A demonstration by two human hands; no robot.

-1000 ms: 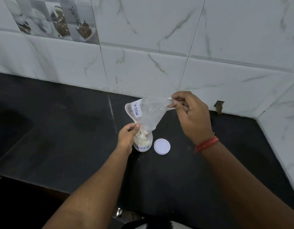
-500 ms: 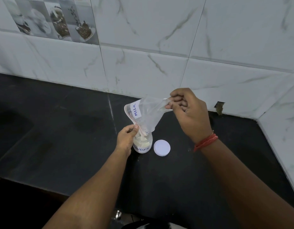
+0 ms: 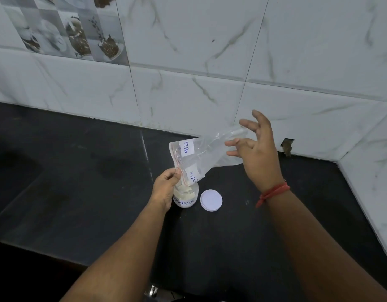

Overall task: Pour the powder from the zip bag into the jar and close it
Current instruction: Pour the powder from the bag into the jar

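A clear zip bag (image 3: 201,155) labelled MILK POWDER hangs tilted, mouth down over a small open jar (image 3: 185,198) that holds whitish powder. The bag looks nearly empty. My left hand (image 3: 166,186) pinches the bag's mouth edge right beside the jar's rim. My right hand (image 3: 256,151) hovers at the bag's raised bottom end with its fingers spread, touching or just off the plastic. The jar's white lid (image 3: 211,200) lies flat on the black counter just right of the jar.
The black stone counter (image 3: 79,182) runs left and toward me. A white marble-tile wall (image 3: 210,94) stands close behind, and a side wall (image 3: 371,182) closes the right. A small hole (image 3: 287,146) sits at the wall's base.
My right hand has released its pinch on the bag's bottom end and spread its fingers. The bag's raised end has sagged slightly. My left hand keeps hold of the mouth.
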